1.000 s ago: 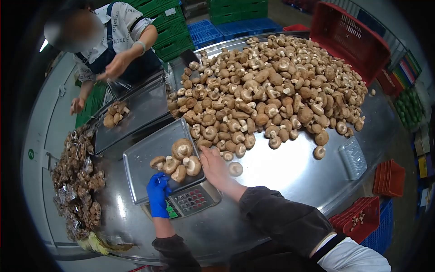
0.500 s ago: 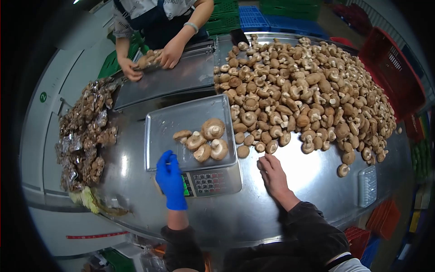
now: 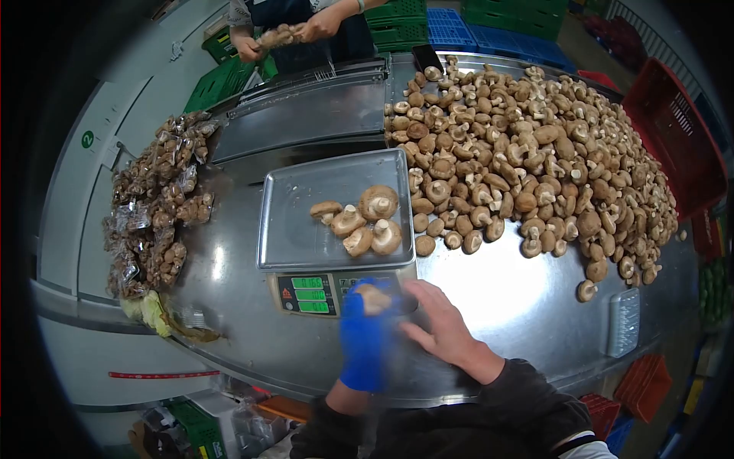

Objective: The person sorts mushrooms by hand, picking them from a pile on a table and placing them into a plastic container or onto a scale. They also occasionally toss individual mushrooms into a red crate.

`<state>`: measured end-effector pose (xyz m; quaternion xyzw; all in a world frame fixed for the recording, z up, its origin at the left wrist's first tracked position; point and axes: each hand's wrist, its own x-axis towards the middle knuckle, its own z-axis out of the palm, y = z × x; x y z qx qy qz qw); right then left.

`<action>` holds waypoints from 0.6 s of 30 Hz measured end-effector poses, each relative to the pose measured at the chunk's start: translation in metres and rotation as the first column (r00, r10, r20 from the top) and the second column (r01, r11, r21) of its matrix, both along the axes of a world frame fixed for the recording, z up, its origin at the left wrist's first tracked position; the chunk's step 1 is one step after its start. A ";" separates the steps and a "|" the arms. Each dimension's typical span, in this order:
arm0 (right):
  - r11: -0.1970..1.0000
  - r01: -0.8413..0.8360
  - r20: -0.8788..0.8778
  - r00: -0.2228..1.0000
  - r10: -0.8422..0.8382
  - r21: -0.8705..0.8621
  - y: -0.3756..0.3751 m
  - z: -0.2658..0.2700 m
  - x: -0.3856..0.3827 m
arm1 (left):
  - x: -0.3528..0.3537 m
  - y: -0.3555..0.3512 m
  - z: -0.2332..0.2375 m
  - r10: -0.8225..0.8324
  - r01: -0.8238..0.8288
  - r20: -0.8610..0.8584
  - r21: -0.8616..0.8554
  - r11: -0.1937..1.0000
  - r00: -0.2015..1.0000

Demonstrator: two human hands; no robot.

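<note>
My left hand [image 3: 362,348], in a blue glove, is blurred in front of the scale's keypad. A pale brown mushroom [image 3: 372,299], smeared by motion, shows at its fingertips. Beside it, my bare right hand [image 3: 446,327] is open at the scale's front right corner, thumb apart from the fingers. The scale's metal tray [image 3: 294,222] holds several mushrooms [image 3: 380,203], some stem up. Green digits glow on the scale's display [image 3: 311,295].
A large heap of loose mushrooms [image 3: 527,164] covers the table's right side, with a red crate [image 3: 677,130] behind. Bagged mushrooms [image 3: 157,206] are piled left. Across the table, a co-worker's hands [image 3: 321,24] hold a bag of mushrooms. A clear plastic tray [image 3: 624,323] lies front right.
My left hand has moved right from the tray's left front edge, uncovering the display. My right hand has shifted left and nearer the scale. The co-worker has lifted the bag. The view has shifted.
</note>
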<state>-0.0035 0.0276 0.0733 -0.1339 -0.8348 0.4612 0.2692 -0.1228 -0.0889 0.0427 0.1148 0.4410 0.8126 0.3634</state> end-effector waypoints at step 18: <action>0.827 0.532 0.349 0.751 -0.560 0.182 0.070 -0.056 0.152 | 0.070 0.040 -0.049 -0.572 0.544 -0.096 -0.213 0.811 0.815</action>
